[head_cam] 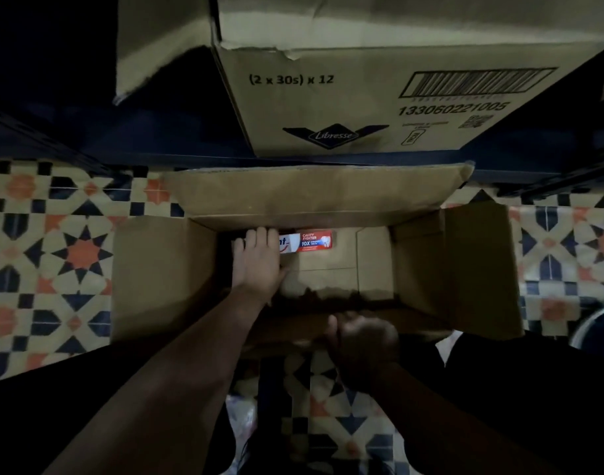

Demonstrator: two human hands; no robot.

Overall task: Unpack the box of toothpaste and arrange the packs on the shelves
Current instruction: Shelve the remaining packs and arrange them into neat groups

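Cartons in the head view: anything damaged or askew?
Yes. The upper carton on the shelf has a torn top edge and a flap sticking out left. The open box below looks intact, holding one toothpaste pack.
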